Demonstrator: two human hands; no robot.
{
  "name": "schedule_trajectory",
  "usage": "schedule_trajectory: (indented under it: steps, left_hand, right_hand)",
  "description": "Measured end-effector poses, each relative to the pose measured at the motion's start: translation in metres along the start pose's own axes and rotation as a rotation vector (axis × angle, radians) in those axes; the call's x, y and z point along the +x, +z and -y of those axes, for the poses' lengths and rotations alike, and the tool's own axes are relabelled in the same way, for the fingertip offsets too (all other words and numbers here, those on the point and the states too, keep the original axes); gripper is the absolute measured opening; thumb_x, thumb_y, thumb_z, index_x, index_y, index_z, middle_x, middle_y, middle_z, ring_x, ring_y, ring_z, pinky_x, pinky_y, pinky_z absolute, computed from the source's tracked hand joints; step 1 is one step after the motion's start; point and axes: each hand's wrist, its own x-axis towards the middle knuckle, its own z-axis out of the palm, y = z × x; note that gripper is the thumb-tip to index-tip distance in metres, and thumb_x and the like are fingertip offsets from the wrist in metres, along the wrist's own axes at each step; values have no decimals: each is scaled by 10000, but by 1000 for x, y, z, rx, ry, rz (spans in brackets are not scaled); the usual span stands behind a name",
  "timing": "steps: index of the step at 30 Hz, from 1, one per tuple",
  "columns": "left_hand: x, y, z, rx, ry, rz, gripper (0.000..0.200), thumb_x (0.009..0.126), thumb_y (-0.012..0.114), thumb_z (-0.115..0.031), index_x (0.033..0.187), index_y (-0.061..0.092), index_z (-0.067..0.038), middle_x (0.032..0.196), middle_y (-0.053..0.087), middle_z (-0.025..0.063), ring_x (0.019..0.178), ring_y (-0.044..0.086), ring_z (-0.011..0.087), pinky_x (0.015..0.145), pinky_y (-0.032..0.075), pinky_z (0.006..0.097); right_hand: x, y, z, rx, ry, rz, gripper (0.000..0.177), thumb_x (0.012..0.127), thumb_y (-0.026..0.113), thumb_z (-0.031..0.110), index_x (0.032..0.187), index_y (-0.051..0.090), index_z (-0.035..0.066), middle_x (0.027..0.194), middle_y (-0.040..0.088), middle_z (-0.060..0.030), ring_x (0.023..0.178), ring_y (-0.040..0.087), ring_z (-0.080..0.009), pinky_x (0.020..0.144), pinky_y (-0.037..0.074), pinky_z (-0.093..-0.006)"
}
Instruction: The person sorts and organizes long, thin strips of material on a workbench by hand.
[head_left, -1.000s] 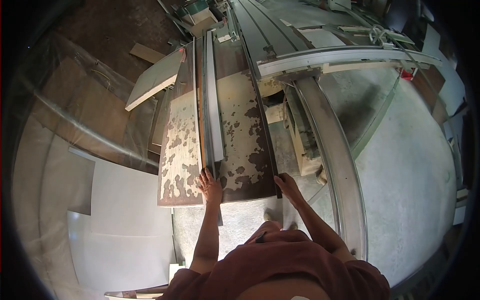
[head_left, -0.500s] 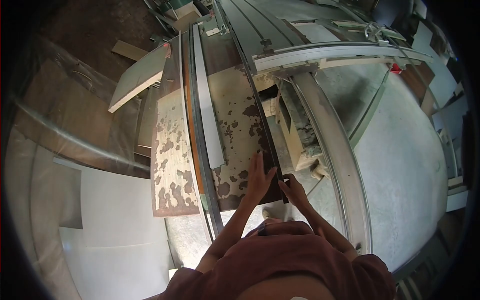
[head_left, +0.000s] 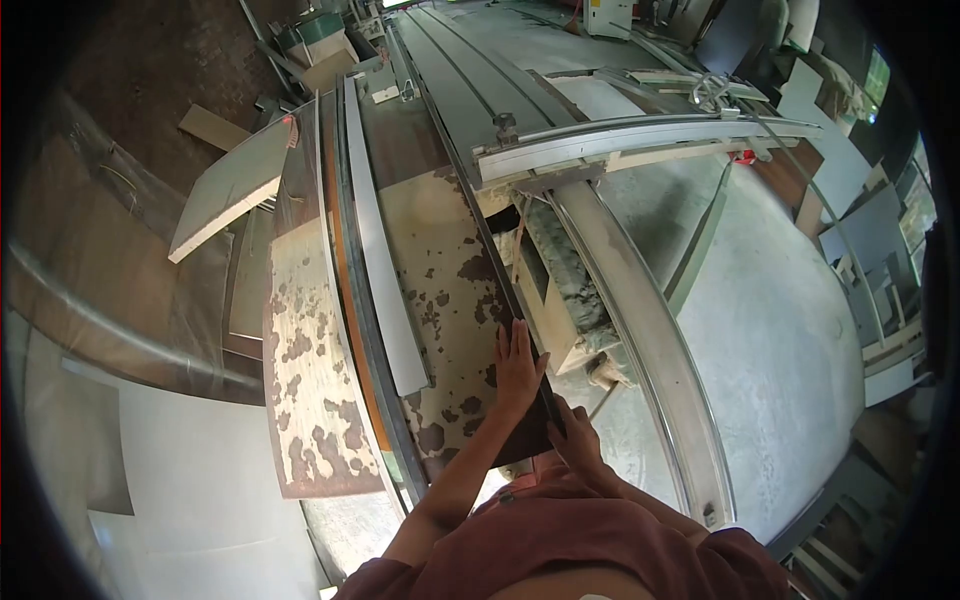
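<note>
A long, narrow dark strip [head_left: 484, 232] runs along the right edge of the worn saw table's patchy board [head_left: 425, 230]. My left hand [head_left: 517, 375] lies flat over the strip and the board's edge, fingers stretched forward and thumb out to the right. Close behind it, my right hand [head_left: 577, 440] curls its fingers at the strip's near end, from the right side. My own palm and fingers partly cover that end. Left of my left hand, a pale metal bar [head_left: 385, 270] lies lengthwise on the board, apart from both hands.
A metal crossbar [head_left: 640, 142] spans to the right, beyond my hands. A curved rail [head_left: 650, 345] runs along my right side. White sheets [head_left: 230, 480] lie at lower left, and a thick panel [head_left: 230, 185] leans at upper left.
The view has tipped up, so the scene sits lower and further left. Both hands have moved forward along the table relative to the pale bar; the left stays flat, the right curled.
</note>
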Motion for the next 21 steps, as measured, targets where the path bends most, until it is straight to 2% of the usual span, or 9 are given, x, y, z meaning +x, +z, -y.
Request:
schedule_trajectory:
  steps: [2, 4, 6, 11, 13, 17, 21]
  left_hand:
    - [4, 0, 0, 14, -30, 91, 718, 837, 544, -326, 1351, 173, 12, 1371, 277, 188, 1277, 199, 411, 995, 225, 546]
    - [11, -3, -1, 39, -34, 117, 733, 828, 553, -328, 1353, 170, 10, 1371, 278, 188, 1279, 202, 402, 995, 218, 554]
    - [8, -11, 4, 82, -36, 170, 747, 819, 563, -331, 1355, 167, 8, 1371, 279, 188, 1282, 205, 393, 995, 211, 561]
    - [44, -8, 11, 180, -52, 213, 767, 800, 572, -348, 1352, 178, 10, 1348, 318, 198, 1285, 214, 376, 989, 196, 585]
    - [57, -8, 15, 206, -41, 205, 769, 795, 574, -349, 1351, 182, 9, 1343, 329, 197, 1284, 217, 376, 987, 190, 591]
    - [79, -4, 25, 242, -52, 229, 772, 786, 578, -354, 1349, 192, 7, 1336, 345, 192, 1282, 230, 370, 991, 174, 594]
    - [99, 0, 39, 259, -67, 256, 771, 787, 568, -364, 1350, 190, 4, 1344, 337, 188, 1285, 224, 368, 1001, 160, 587]
  right_hand:
    - [-1, 8, -8, 4, -32, -25, 553, 802, 573, 241, 1304, 349, 178, 962, 501, -191, 814, 574, -356, 671, 480, -422]
    - [7, 6, -14, 6, -75, -39, 564, 802, 573, 244, 1312, 342, 183, 973, 505, -190, 816, 577, -358, 667, 484, -419]
    - [10, 7, -8, -4, -11, -3, 544, 800, 573, 216, 1299, 367, 142, 897, 516, -175, 781, 574, -344, 655, 473, -417]
    - [36, 8, -1, -23, -69, -69, 534, 803, 565, 216, 1296, 372, 147, 888, 518, -174, 769, 575, -345, 650, 470, -418]
    - [46, 8, 3, 13, 2, -17, 544, 797, 571, 271, 1295, 374, 177, 1013, 492, -195, 868, 558, -370, 682, 479, -440]
    - [70, 9, 9, 3, 34, 23, 531, 796, 570, 254, 1285, 389, 155, 1008, 482, -194, 889, 538, -357, 707, 466, -432]
    - [94, 23, 6, -17, -107, -102, 526, 801, 563, 229, 1283, 384, 119, 1000, 478, -193, 936, 493, -354, 795, 410, -423]
